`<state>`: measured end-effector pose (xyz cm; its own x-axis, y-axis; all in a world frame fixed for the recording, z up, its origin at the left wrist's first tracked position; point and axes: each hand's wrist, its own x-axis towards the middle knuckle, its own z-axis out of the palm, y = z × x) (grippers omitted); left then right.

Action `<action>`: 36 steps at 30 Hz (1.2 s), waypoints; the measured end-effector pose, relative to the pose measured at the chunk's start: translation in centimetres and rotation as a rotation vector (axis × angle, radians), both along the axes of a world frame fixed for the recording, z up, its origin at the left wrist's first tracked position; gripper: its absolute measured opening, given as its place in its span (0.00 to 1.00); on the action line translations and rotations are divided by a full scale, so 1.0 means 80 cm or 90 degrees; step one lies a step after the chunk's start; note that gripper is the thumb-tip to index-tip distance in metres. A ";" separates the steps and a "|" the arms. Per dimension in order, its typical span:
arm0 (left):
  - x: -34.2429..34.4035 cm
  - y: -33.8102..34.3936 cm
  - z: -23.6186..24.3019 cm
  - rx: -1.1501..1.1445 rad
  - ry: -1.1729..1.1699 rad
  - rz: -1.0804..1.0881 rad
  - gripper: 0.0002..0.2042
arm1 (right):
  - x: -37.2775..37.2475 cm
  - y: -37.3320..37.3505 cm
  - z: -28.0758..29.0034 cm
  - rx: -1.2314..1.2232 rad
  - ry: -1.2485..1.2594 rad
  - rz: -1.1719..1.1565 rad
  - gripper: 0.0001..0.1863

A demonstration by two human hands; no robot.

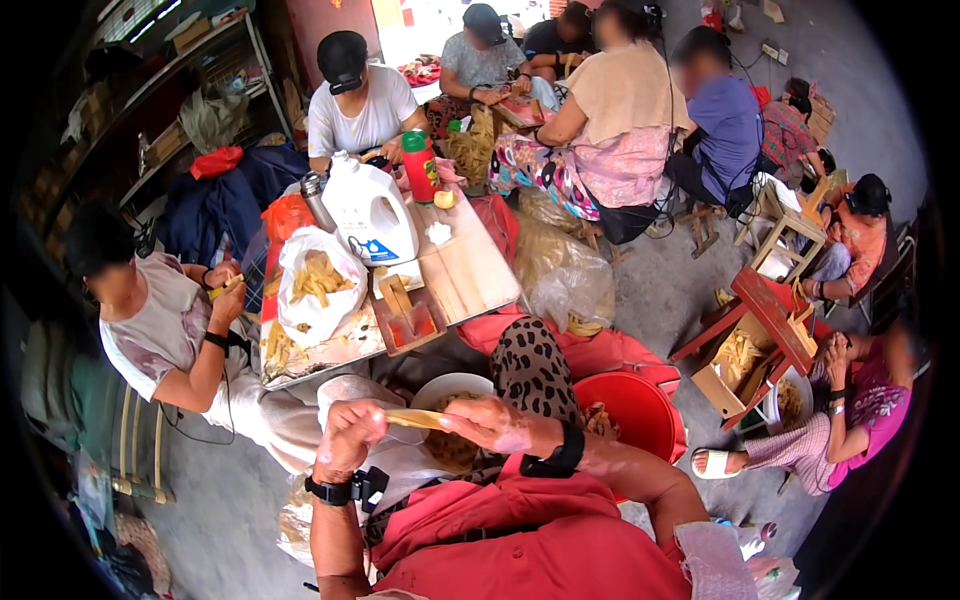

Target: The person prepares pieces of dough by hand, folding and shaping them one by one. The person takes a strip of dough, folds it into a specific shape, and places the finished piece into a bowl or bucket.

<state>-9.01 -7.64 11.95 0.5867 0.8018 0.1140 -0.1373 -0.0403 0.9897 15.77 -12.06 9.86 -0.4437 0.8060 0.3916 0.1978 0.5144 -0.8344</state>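
Note:
In front of my chest, both hands hold a long, flat, yellowish strip whose exact kind I cannot make out. My left hand (pixel 352 436) is closed on one end of the strip (pixel 413 418), fingers curled. My right hand (pixel 488 424) pinches the other end, its thumb side toward the strip. The strip lies almost level between them. Below the hands stands a white bowl (pixel 428 388) holding yellowish pieces, partly covered by my right hand. A leopard-print cloth (pixel 535 370) covers my leg beside it.
Ahead is a low table (pixel 482 268) with a white jug (pixel 375 215), a red-green container (pixel 420 165), a bag (pixel 350 262) of yellowish strips and a wooden box (pixel 408 328). A red tub (pixel 640 402) stands at my right. Several people work around me, one (pixel 165 325) close at left.

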 end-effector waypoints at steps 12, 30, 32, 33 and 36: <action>0.041 0.013 0.028 -0.417 -0.693 0.139 0.13 | -0.063 0.035 0.025 0.064 0.069 -0.107 0.08; 0.091 0.029 -0.065 0.345 0.068 0.104 0.09 | -0.019 0.031 -0.055 -0.284 0.185 -0.134 0.08; 0.090 0.024 -0.077 0.333 0.074 0.097 0.08 | -0.016 0.021 -0.067 -0.408 0.243 -0.128 0.13; 0.089 0.023 -0.080 0.351 0.104 0.082 0.08 | -0.016 0.019 -0.068 -0.422 0.240 -0.124 0.13; 0.089 0.023 -0.091 0.380 0.125 0.061 0.06 | -0.022 0.016 -0.064 -0.384 0.140 -0.181 0.17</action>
<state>-1.91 -5.84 4.65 0.5713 0.6834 0.4545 0.0764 -0.5957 0.7996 14.03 -10.76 4.74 -0.1455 0.9839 -0.1035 0.0504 -0.0971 -0.9940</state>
